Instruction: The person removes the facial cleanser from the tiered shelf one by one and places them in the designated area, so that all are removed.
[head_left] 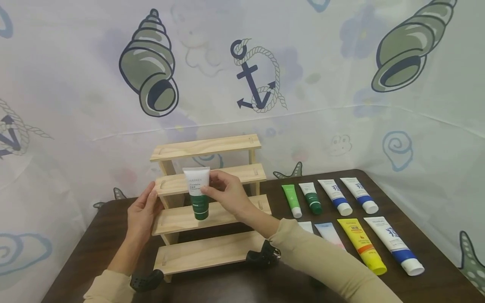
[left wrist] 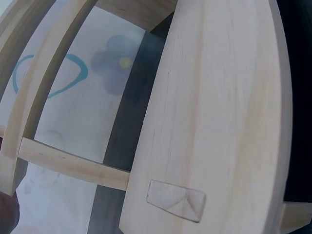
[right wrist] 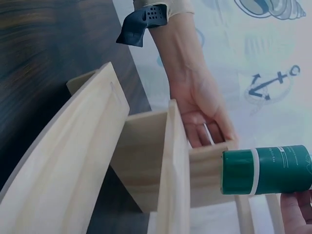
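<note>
Head view | right hand (head_left: 227,191) grips tube (head_left: 198,192) | label unreadable

The left hand (head_left: 142,210) is laid flat, fingers straight; the right hand (head_left: 227,194) is curled, fingertips pinched.
</note>
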Tool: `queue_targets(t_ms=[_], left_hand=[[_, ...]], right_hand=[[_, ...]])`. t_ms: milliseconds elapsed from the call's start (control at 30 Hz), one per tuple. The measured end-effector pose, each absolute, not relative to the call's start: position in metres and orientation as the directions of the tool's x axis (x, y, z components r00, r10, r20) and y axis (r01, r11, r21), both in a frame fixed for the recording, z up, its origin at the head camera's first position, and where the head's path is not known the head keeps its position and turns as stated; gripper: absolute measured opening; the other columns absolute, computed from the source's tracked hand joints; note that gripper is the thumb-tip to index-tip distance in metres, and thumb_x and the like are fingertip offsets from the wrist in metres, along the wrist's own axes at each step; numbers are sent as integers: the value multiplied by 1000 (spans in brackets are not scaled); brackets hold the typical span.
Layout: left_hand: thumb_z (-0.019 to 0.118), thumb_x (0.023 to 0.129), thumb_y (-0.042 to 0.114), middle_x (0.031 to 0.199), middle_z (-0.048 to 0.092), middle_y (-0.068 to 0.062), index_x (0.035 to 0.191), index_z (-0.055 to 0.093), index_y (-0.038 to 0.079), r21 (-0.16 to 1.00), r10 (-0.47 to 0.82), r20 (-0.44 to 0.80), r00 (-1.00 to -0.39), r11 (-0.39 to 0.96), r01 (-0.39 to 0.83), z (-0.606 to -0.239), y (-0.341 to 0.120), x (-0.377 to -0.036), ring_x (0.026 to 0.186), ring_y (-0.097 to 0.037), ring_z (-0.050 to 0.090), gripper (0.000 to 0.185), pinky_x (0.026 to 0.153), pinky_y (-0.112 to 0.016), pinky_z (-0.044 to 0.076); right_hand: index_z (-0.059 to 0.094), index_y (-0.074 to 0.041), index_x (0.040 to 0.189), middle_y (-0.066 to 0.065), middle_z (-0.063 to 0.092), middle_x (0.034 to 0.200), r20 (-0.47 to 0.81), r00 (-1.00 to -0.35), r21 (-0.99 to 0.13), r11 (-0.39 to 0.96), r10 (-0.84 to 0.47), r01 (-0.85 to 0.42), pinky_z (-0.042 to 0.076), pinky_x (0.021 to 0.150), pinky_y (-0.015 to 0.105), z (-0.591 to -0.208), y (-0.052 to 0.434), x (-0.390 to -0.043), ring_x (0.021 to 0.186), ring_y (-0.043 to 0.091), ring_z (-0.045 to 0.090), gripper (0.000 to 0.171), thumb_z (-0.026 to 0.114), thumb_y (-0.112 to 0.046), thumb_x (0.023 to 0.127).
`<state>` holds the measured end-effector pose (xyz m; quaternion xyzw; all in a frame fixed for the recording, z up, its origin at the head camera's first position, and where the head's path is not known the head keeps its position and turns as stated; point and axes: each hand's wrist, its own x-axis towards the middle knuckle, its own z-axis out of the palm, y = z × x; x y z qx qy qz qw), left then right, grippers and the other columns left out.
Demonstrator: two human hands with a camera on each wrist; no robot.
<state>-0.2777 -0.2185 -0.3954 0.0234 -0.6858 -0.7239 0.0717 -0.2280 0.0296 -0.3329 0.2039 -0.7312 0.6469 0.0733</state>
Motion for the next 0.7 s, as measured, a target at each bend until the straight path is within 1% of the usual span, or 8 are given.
queue_targets(t_ms=[167,400,533,700], left_hand=[[54,98,35,152,37,-13,150,38,16,995,-147,54,-988,-72,65,-395,-218,-279,87,21,61,58,84,-6,50],[53,99,34,155,37,-7,151,37,15,995,-136,60,-989,-73,70,-395,-219,-279,90,22,60,58,84,-5,51],[55,98,35,152,39,-8,150,38,16,995,-140,51,-989,-82,63,-396,-219,-279,88,21,61,59,83,-5,51],[51,99,36,157,32,-13,152,34,15,995,-98,91,-991,-34,95,-397,-220,-279,92,23,59,60,84,-5,50]], right_hand=[[62,-1,121,18,67,119,353,-922,-921,113,-158,-372,56,90,28,-329,52,-224,103,20,66,31,66,-5,91],[60,2,123,20,64,119,332,-938,-934,101,-104,-342,57,91,32,-327,84,-218,99,15,63,32,63,-3,92],[58,3,124,21,63,119,322,-945,-942,78,-58,-326,57,92,32,-327,103,-214,99,11,63,33,63,-2,92],[55,3,128,18,62,122,294,-956,-954,61,-14,-294,54,97,36,-326,130,-206,102,11,61,36,62,-4,92]])
